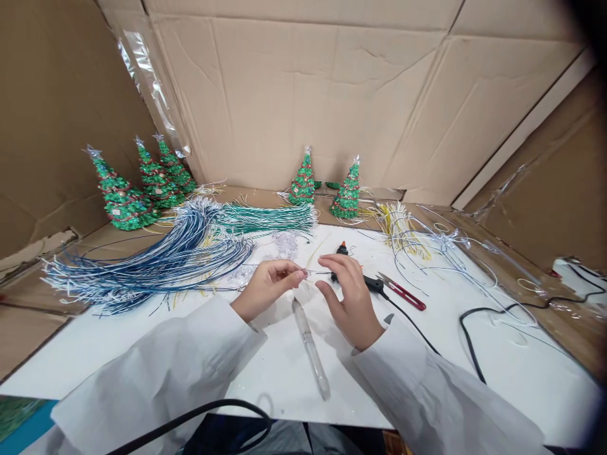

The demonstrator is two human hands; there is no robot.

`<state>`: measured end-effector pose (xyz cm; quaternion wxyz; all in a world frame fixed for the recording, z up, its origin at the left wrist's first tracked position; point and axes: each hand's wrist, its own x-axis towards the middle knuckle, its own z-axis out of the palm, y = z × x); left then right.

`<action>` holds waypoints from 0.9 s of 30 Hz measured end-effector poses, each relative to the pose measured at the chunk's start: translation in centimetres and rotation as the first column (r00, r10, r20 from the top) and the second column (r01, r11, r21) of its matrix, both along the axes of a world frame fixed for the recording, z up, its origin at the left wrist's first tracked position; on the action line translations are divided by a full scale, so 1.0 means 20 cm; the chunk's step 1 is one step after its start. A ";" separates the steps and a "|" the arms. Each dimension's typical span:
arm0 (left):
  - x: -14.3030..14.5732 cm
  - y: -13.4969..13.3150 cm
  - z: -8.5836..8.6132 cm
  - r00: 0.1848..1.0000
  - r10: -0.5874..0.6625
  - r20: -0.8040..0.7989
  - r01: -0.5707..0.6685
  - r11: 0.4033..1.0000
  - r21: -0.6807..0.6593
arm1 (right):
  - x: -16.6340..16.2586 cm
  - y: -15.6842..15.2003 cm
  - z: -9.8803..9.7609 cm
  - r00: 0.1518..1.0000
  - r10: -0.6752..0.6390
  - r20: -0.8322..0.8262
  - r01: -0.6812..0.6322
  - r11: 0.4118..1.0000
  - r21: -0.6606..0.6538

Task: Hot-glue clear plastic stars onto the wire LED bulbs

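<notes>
My left hand is closed, thumb and fingertips pinching a thin wire with a tiny clear piece by the fingertips, too small to name. From there the wire runs right, towards my right hand. That hand is open, thumb and fingers apart, and I cannot tell whether it touches the wire. Below and between both hands lies a clear tube-like stick. Partly hidden behind my right hand is a black glue gun with an orange tip. Red-handled snips lie to its right.
Blue-and-white wires heap at the left, with a green wire bundle behind. Small clear pieces lie on the white board. Decorated miniature trees stand by the cardboard wall. A yellow-white bundle and black cable are right.
</notes>
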<state>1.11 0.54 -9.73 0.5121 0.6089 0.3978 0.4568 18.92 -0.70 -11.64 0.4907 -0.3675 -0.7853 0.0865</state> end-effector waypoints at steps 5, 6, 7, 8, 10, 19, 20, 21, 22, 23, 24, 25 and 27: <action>-0.01 0.00 -0.02 0.996 -0.060 -0.060 0.062 0.998 0.029 | -0.01 0.01 -0.02 0.998 0.050 -0.049 -0.056 0.990 -0.133; 0.00 0.00 -0.01 0.996 -0.065 -0.064 0.068 0.997 0.036 | -0.01 0.01 -0.02 0.997 0.057 -0.059 -0.065 0.988 -0.141; 0.00 -0.01 -0.01 0.995 -0.071 -0.067 0.074 0.996 0.041 | -0.01 0.01 -0.01 0.995 0.070 -0.065 -0.079 0.986 -0.149; 0.00 -0.01 -0.01 0.995 -0.077 -0.071 0.080 0.996 0.044 | -0.01 0.00 -0.01 0.994 0.084 -0.069 -0.094 0.983 -0.155; 0.01 -0.02 -0.01 0.993 -0.089 -0.083 0.092 0.995 0.037 | -0.01 0.00 -0.01 0.990 0.116 -0.082 -0.129 0.977 -0.172; 0.01 -0.02 -0.02 0.984 -0.118 -0.132 0.125 0.991 0.046 | -0.01 0.01 -0.03 0.969 0.179 -0.171 -0.214 0.953 -0.216; 0.01 -0.03 -0.02 0.985 -0.121 -0.126 0.128 0.991 0.049 | -0.01 0.00 -0.03 0.967 0.179 -0.179 -0.216 0.952 -0.216; 0.01 -0.03 -0.03 0.985 -0.122 -0.121 0.128 0.991 0.047 | -0.01 0.00 -0.04 0.966 0.180 -0.184 -0.219 0.951 -0.218; 0.01 -0.03 -0.03 0.986 -0.120 -0.116 0.126 0.991 0.042 | -0.01 0.00 -0.04 0.965 0.183 -0.188 -0.223 0.949 -0.221; 0.01 -0.03 -0.03 0.986 -0.119 -0.114 0.124 0.992 0.036 | -0.01 0.00 -0.04 0.964 0.186 -0.189 -0.227 0.948 -0.223; 0.01 -0.03 -0.04 0.986 -0.120 -0.113 0.125 0.992 0.032 | -0.01 -0.01 -0.03 0.963 0.187 -0.192 -0.228 0.948 -0.223; 0.01 -0.03 -0.04 0.986 -0.122 -0.115 0.127 0.991 0.032 | -0.01 -0.01 -0.03 0.964 0.185 -0.193 -0.226 0.948 -0.222; 0.01 -0.03 -0.04 0.985 -0.124 -0.121 0.131 0.990 0.045 | -0.01 -0.01 -0.03 0.967 0.166 -0.192 -0.207 0.952 -0.224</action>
